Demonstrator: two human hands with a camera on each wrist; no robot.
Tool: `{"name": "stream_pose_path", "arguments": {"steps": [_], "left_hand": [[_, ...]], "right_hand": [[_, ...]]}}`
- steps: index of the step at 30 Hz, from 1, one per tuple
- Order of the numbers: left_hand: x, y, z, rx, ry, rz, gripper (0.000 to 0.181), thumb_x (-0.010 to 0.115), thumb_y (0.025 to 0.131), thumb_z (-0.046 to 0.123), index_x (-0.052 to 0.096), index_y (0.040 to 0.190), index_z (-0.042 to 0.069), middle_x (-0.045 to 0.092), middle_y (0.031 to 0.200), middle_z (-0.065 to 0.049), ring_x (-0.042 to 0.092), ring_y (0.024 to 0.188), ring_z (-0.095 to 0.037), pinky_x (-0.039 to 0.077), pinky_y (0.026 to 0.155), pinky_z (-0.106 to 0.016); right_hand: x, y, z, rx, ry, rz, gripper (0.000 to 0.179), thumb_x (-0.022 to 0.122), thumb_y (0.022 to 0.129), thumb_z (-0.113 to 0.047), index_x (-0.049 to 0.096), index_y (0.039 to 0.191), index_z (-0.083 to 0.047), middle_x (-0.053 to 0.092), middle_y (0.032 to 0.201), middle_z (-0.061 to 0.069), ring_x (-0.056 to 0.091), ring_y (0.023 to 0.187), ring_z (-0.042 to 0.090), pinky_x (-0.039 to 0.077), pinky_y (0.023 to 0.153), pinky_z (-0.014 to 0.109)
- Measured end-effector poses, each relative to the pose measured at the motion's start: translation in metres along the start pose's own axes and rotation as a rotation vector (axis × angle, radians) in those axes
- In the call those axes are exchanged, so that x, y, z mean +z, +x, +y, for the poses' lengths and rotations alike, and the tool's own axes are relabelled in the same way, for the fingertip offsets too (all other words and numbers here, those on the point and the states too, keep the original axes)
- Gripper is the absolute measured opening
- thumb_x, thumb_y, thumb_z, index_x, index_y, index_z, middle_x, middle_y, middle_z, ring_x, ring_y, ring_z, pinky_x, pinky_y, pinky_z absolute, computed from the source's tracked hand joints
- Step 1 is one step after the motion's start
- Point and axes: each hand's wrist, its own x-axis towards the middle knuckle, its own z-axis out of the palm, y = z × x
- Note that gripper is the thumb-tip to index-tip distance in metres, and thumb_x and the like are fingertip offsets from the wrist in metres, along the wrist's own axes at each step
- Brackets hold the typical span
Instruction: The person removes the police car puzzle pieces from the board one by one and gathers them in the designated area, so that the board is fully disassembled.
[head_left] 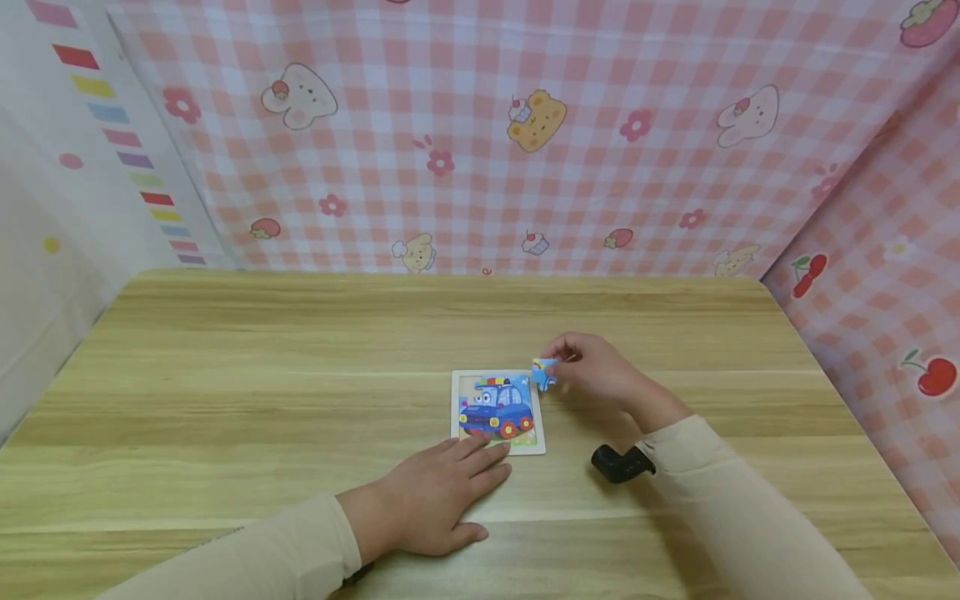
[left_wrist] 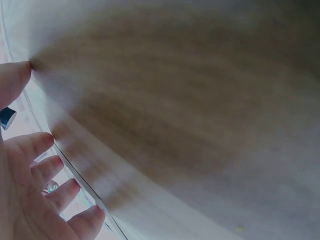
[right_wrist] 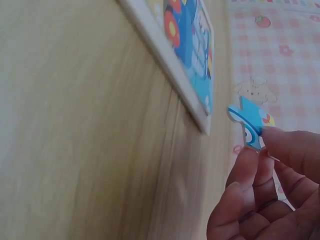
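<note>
A square jigsaw puzzle [head_left: 495,408] with a blue cartoon car lies in a white frame on the table. Bare backing shows at its upper left corner. Between thumb and fingers, my right hand [head_left: 596,371] pinches a light blue puzzle piece [right_wrist: 252,122] just off the frame's upper right corner; the piece is above the table. My left hand [head_left: 442,496] lies palm down with straight fingers, its fingertips on the frame's lower left edge. In the left wrist view the left fingers [left_wrist: 65,195] reach the frame's edge.
The wooden table [head_left: 262,375] spreads around the puzzle. A pink checked cloth [head_left: 480,125] hangs behind it, and another stands along the right side. Below the right sleeve sits a black wrist device [head_left: 618,463].
</note>
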Motion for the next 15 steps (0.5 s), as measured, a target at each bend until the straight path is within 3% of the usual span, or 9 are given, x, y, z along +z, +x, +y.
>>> {"name": "stream_pose_path", "arguments": {"steps": [15], "left_hand": [[0.001,0.0,-0.001,0.0,-0.021,-0.009,0.067,0.048,0.095,0.052,0.037,0.15,0.015,0.031,0.156,-0.004,0.027,0.143,-0.026,0.031,0.112,-0.039]], "right_hand": [[-0.01,-0.002,0.021,0.075,0.01,-0.034,0.016,0.061,0.093,-0.007,0.062,0.106,0.001,0.055,0.09,0.008,0.052,0.077,0.019,0.048,0.067,0.027]]}}
